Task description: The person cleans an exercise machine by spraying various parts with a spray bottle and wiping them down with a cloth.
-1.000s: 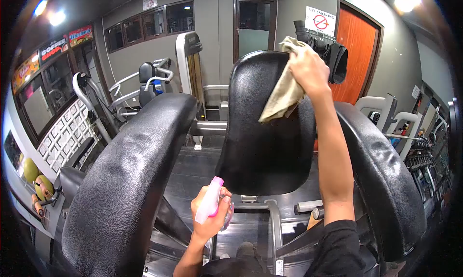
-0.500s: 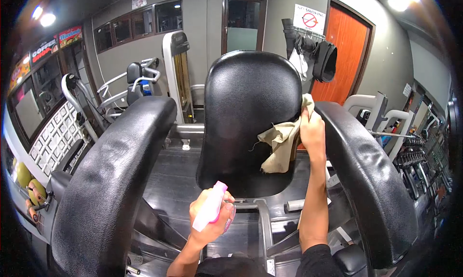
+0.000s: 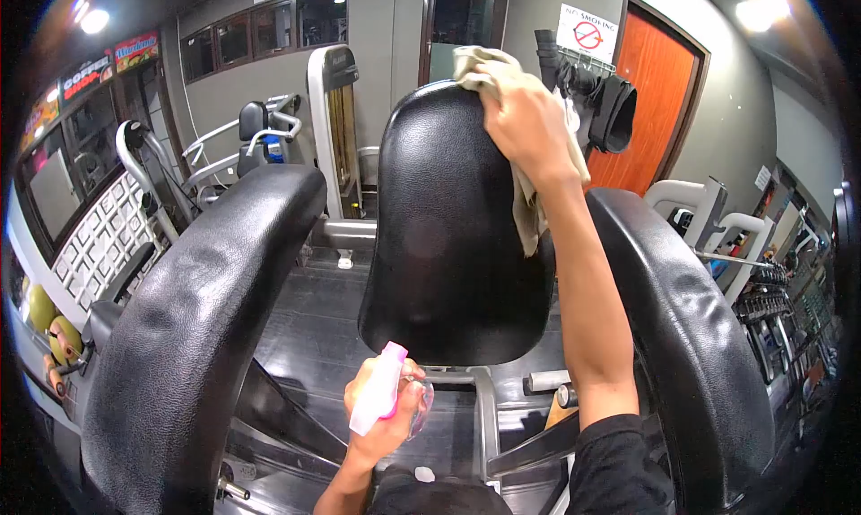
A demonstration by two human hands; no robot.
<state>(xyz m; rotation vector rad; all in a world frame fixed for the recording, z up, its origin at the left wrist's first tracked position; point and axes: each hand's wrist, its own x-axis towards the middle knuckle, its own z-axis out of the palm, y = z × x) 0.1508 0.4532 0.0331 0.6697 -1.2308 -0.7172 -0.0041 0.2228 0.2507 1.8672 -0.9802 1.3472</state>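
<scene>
My right hand (image 3: 529,125) is closed on a beige cloth (image 3: 527,212) and presses it against the top right edge of a black padded backrest (image 3: 448,219). Part of the cloth hangs down along the pad's right side. Low in front of the backrest, my left hand (image 3: 384,425) wraps round a spray bottle with a pink and white head (image 3: 384,388). The bottle's clear body shows only partly beside my fingers.
Long black padded arms flank the backrest, one on the left (image 3: 211,291) and one on the right (image 3: 686,322). A grey metal frame (image 3: 486,416) runs below. Other gym machines (image 3: 336,129) stand behind, near an orange door (image 3: 650,93). Dumbbells (image 3: 762,304) line the right side.
My right hand has moved with the cloth from the backrest's right side up to its top edge. My left hand keeps hold of the spray bottle, shifted slightly down and left.
</scene>
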